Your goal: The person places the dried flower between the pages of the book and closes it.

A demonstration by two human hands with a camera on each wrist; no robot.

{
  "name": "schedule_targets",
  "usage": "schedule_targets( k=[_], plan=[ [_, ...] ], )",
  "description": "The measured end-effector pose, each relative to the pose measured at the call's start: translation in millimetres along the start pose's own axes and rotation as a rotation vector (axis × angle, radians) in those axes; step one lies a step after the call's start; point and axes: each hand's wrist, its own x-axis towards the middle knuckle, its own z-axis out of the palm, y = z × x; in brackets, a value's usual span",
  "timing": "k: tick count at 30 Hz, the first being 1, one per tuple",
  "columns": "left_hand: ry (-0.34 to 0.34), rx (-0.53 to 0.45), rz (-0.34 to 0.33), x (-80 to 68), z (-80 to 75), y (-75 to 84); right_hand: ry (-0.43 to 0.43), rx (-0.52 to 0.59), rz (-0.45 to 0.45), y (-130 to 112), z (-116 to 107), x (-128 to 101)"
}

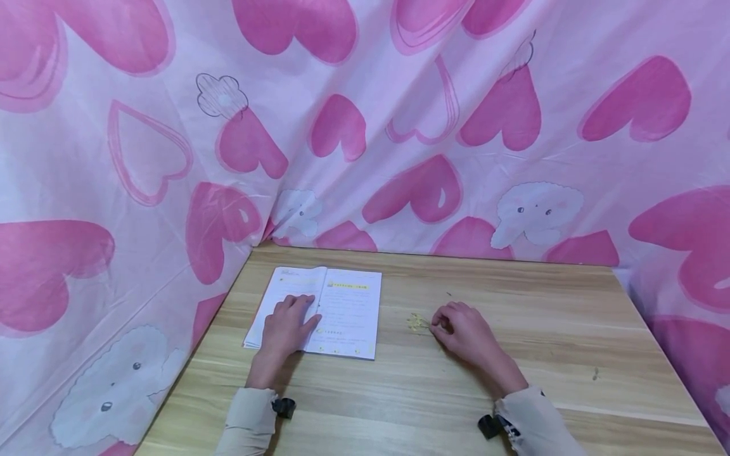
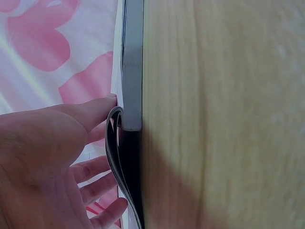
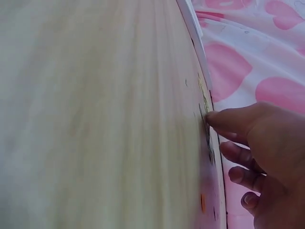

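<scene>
The left hand (image 1: 288, 326) lies flat on the open booklet (image 1: 319, 310), fingers straight and spread over the left page, thumb across the centre fold; the left wrist view shows the thumb tip against the page edges where a few leaves curl up. The right hand (image 1: 464, 329) sits on the wooden surface (image 1: 542, 316) well to the right of the booklet, fingers curled in, fingertips pressed down at a small yellowish scrap (image 1: 418, 322) just left of the knuckles. Whether it pinches the scrap or only touches it, I cannot tell; what that scrap is stays too small and blurred to make out. Between the two hands there is a bare strip of wood, and the booklet's right edge stands near the scrap without touching it. The booklet lies near the surface's far left corner, its left edge close to the surface's left edge. To the right of the right hand the wood runs on wide and open toward the right edge, with one small dark mark (image 1: 595, 373) out there. The near edge is cut off by the frame, as are both pale sleeves (image 1: 251, 418). A dark band (image 1: 284, 406) shows at each wrist. The printed lines on the pages cannot be read. A pink cloth with hearts and white cartoon figures (image 1: 399, 126) hangs close behind the far edge and down the left side, hiding the room beyond.
</scene>
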Motion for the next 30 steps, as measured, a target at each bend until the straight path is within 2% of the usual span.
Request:
schedule_targets(
  k=[17,23,30],
  plan=[
    [0.006,-0.012,-0.008,-0.3,0.8,0.3,-0.038,0.011,0.043,-3.4,-0.1,4.9],
    [0.006,-0.02,-0.002,-0.9,1.3,-1.1,-0.045,-0.041,0.015,-8.0,1.5,4.1],
    [0.015,-0.042,-0.004,-1.7,0.9,-0.3,-0.005,-0.101,-0.07,-10.6,3.9,2.0]
  ],
)
